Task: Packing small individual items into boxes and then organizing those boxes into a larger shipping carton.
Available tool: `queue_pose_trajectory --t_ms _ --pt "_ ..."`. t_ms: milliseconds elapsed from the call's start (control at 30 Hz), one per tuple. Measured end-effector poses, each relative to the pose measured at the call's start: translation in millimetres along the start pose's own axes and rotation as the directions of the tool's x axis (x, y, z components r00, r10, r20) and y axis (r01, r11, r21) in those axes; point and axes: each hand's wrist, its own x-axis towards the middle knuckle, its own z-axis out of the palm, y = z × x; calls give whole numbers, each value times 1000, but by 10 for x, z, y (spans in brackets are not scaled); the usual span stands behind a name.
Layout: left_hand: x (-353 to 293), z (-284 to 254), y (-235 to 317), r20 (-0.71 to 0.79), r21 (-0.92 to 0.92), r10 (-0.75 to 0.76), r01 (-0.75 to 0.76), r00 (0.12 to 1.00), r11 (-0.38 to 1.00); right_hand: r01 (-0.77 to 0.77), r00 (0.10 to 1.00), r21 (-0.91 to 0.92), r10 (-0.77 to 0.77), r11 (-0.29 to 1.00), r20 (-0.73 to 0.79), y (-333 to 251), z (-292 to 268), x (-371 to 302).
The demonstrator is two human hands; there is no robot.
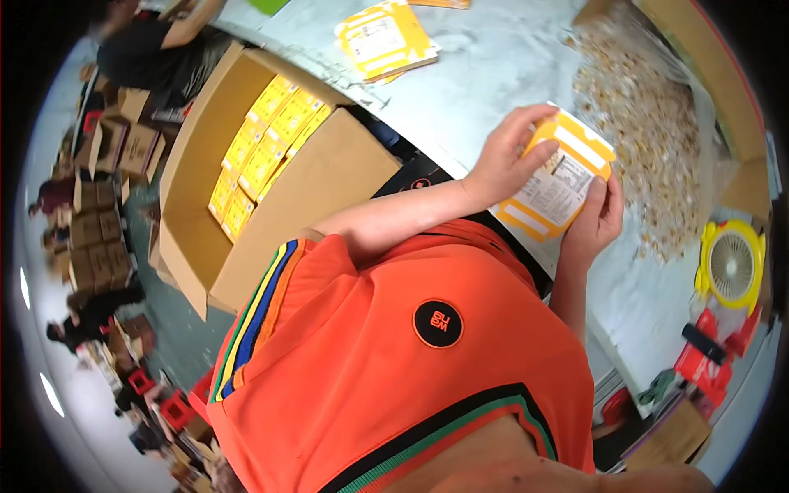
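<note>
A yellow-and-white printed carton [552, 193], apparently folded flat, is held between my two hands over the table's near edge. My left hand [511, 154] grips its upper left side, thumb lying across the face and fingers along the edge. On the lower right side, my right hand [593, 220] holds the carton with the thumb on its face. The printed panel faces up. Beyond my left hand lies a stack of similar flat yellow-and-white cartons [385, 39]. A heap of small clear-wrapped pieces [637, 140] spreads over the table to the right of the carton.
A large open cardboard box [320, 168] at my left contains rows of yellow cartons [261, 148]. At the right are a yellow fan [731, 264] and a red object [705, 361]. Another person [156, 49] is at the far left, near more cardboard boxes [123, 148].
</note>
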Motion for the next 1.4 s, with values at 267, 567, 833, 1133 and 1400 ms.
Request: queue_pose_trajectory --t_ms 267,567,833,1133,1400 --pt "-40 -175 -213 -105 165 28 -10 994 986 101 993 -270 -78 958 93 180 92 25" --pt "15 -226 -91 -11 1 -50 50 999 999 64 995 -175 -49 982 91 93 167 57" --pt "13 -180 99 69 65 -38 34 997 997 -76 997 83 77 994 0 2 215 11" --pt "76 -253 -21 102 188 90 -108 991 976 234 967 -305 -189 923 169 151 35 36" --pt "145 -253 -39 20 106 -43 40 999 994 -21 963 104 -8 994 269 117 -45 13"
